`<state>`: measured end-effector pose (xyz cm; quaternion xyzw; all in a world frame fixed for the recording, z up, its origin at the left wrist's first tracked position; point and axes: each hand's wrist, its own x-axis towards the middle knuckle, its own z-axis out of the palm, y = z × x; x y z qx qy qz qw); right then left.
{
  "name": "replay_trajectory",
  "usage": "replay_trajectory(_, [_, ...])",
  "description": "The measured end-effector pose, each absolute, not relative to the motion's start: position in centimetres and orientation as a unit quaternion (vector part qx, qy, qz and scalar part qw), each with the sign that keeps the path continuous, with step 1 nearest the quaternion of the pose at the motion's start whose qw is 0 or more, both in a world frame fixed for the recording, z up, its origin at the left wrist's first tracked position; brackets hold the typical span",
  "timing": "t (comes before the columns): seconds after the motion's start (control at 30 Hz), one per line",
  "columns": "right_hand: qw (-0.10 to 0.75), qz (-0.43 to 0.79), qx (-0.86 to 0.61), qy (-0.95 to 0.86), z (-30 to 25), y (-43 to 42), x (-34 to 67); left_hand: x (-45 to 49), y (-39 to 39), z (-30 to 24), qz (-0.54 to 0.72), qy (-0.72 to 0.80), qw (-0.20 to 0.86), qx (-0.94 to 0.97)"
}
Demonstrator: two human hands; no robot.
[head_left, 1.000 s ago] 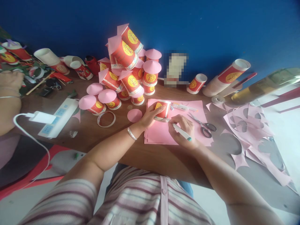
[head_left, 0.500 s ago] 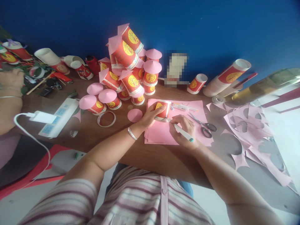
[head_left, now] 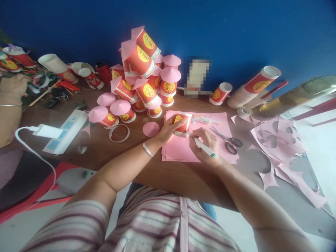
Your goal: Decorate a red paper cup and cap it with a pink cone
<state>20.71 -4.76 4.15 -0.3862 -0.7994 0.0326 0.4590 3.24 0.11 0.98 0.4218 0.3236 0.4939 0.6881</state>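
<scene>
My left hand (head_left: 169,128) presses a red paper cup (head_left: 182,123) upside down on a stack of pink paper (head_left: 178,148), fingers wrapped over its side. My right hand (head_left: 204,147) grips a white pen (head_left: 204,147) with a green end, its tip against the cup's rim on the paper. Black-handled scissors (head_left: 229,141) lie on the pink sheet just right of that hand. A cut pink paper disc (head_left: 151,128) lies on the brown table (head_left: 105,150) left of the cup.
A heap of red cups with pink cone lids (head_left: 141,77) stands behind. A tape ring (head_left: 119,133), a white power strip (head_left: 65,131) with a charger, pink offcuts (head_left: 283,147) at right, stacked cups (head_left: 254,85) lying down. Another person's hand (head_left: 12,87) works at far left.
My right hand has shifted the pen slightly around the cup's rim. The other person's hand at far left has moved a little up and away.
</scene>
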Motion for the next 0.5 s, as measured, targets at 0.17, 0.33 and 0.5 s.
replay_trajectory(0.17, [0.468, 0.024, -0.390, -0.793, 3.95, -4.63, 20.68, 3.23, 0.13, 0.89, 0.489, 0.320, 0.695, 0.419])
replay_trajectory(0.33, [0.465, 0.028, -0.384, -0.797, 3.82, -4.52, 20.77, 3.21, 0.05, 1.02, 0.482, 0.322, 0.701, 0.416])
replay_trajectory(0.5, [0.471, 0.046, -0.375, -0.797, 3.79, -4.57, 20.79, 3.19, -0.01, 1.02, 0.477, 0.327, 0.703, 0.414])
